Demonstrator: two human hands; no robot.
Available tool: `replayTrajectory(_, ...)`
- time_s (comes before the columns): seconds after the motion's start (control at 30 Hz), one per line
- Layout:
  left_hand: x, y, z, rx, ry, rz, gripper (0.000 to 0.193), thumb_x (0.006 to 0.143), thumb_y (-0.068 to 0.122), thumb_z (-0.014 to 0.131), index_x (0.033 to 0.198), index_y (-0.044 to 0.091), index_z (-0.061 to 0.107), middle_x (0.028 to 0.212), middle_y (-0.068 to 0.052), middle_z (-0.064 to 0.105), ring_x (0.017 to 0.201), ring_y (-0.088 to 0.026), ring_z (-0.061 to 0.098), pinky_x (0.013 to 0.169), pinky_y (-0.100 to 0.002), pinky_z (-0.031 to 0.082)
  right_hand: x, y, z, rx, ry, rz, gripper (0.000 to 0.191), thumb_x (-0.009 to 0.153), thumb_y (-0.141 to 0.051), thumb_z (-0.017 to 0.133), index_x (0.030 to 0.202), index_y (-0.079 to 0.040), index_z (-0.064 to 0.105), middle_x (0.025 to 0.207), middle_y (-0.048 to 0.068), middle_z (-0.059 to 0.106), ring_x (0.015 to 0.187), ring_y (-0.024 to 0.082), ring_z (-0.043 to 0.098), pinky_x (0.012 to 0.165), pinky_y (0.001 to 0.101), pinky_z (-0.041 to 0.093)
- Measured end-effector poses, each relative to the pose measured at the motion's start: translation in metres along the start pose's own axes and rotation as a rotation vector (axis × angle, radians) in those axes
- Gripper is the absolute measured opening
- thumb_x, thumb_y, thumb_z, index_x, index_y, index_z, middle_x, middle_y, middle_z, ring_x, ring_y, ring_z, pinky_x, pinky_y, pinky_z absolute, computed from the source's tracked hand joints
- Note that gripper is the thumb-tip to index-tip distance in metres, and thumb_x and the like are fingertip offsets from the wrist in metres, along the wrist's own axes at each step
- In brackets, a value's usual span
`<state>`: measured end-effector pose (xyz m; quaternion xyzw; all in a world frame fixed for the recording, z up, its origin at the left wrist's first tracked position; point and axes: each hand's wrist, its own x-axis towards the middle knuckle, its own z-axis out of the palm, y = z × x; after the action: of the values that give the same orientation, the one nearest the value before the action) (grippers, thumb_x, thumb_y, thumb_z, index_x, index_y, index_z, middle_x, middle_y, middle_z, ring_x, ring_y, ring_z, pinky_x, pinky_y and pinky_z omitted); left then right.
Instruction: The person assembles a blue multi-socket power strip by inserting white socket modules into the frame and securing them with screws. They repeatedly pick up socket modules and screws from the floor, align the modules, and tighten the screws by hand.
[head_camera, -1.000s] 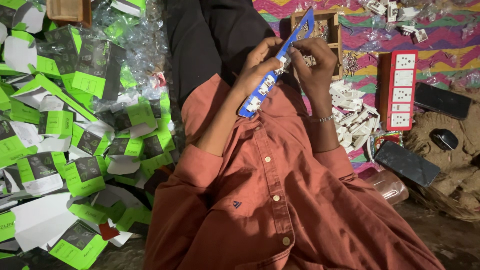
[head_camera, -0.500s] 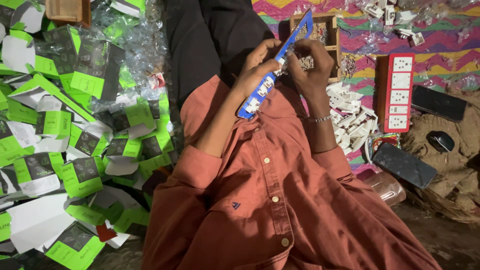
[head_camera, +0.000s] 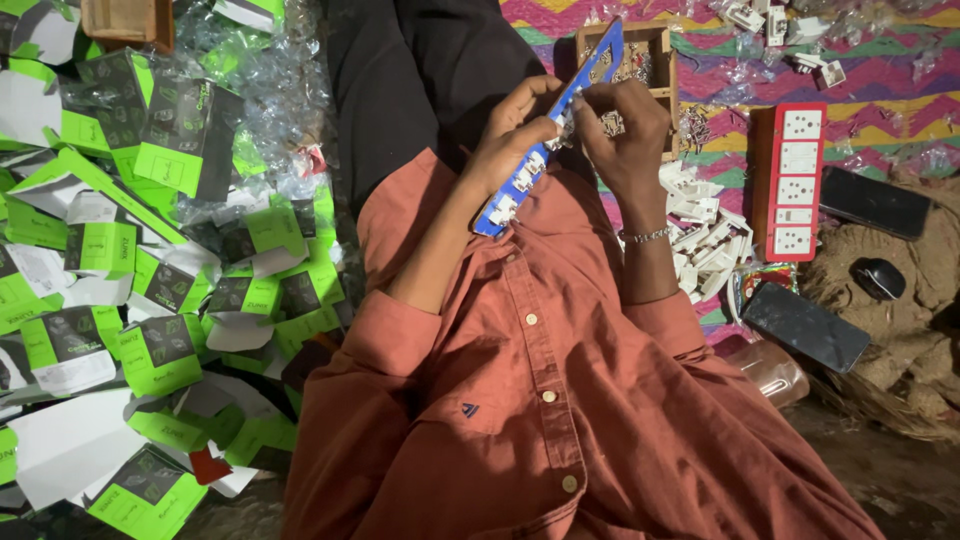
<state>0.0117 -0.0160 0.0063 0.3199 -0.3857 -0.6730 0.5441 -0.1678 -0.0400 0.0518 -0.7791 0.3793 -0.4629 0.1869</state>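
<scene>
Left hand (head_camera: 520, 135): I see it clamp the blue strip (head_camera: 548, 140), tilted up to steady it.
Right hand (head_camera: 620, 125): fingers pinched on a small white part at the strip.
White parts (head_camera: 705, 235): heaped just beside, within reach.

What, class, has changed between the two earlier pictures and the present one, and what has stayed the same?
Hardly anything has visibly changed. The left hand keeps its grip on the long blue plastic strip with white sockets, tilted as before, and the right hand goes on working at its middle. The red socket board, the white plastic parts and the green and black cartons lie where they were.
</scene>
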Motion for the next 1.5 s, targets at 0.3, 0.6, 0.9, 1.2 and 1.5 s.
replayTrajectory(0.3, -0.003, 0.005, 0.004, 0.018, 0.026, -0.050, 0.046, 0.089, 0.004, 0.060, 0.134, 0.005, 0.054, 0.119, -0.005, 0.062, 0.093, -0.012, 0.059, 0.072, -0.028, 0.053, -0.004, 0.001, 0.001, 0.011, -0.041, -0.010, 0.015, 0.094, 0.004, 0.069, 0.108, 0.001, 0.067, 0.098, 0.015, 0.066, 0.088, 0.027, 0.070, 0.080, 0.0367, 0.056)
replayTrajectory(0.6, 0.001, -0.006, -0.004, 0.025, -0.007, 0.033, 0.043, 0.094, 0.002, 0.061, 0.136, 0.003, 0.054, 0.123, -0.006, 0.063, 0.105, -0.013, 0.060, 0.088, -0.027, 0.053, -0.007, 0.012, 0.001, -0.009, -0.052, -0.090, 0.028, 0.087, 0.003, 0.072, 0.114, 0.002, 0.064, 0.098, 0.015, 0.065, 0.088, 0.028, 0.069, 0.078, 0.0385, 0.057)
replayTrajectory(0.9, -0.005, 0.011, 0.007, -0.091, 0.039, -0.119, 0.046, 0.090, 0.004, 0.059, 0.134, 0.006, 0.049, 0.112, -0.010, 0.062, 0.061, -0.016, 0.062, 0.050, -0.029, 0.052, -0.004, 0.018, -0.009, -0.125, -0.164, -0.162, 0.036, 0.085, 0.002, 0.080, 0.117, -0.002, 0.065, 0.096, 0.012, 0.061, 0.083, 0.028, 0.065, 0.071, 0.0388, 0.054)
replayTrajectory(1.2, -0.002, 0.006, 0.004, -0.071, 0.010, -0.067, 0.045, 0.092, 0.002, 0.059, 0.136, 0.003, 0.051, 0.118, -0.009, 0.061, 0.072, -0.014, 0.064, 0.059, -0.030, 0.057, -0.002, 0.021, -0.008, -0.107, -0.179, -0.179, 0.028, 0.089, 0.005, 0.079, 0.112, -0.002, 0.066, 0.097, 0.011, 0.065, 0.086, 0.026, 0.069, 0.076, 0.0360, 0.057)
replayTrajectory(1.5, -0.005, 0.014, 0.009, -0.115, 0.043, -0.133, 0.046, 0.090, 0.003, 0.058, 0.135, 0.005, 0.049, 0.111, -0.008, 0.061, 0.059, -0.016, 0.063, 0.049, -0.030, 0.052, -0.009, 0.030, -0.005, -0.034, -0.171, -0.119, 0.042, 0.093, 0.000, 0.080, 0.127, 0.000, 0.056, 0.104, 0.010, 0.068, 0.092, 0.025, 0.072, 0.078, 0.0352, 0.058)
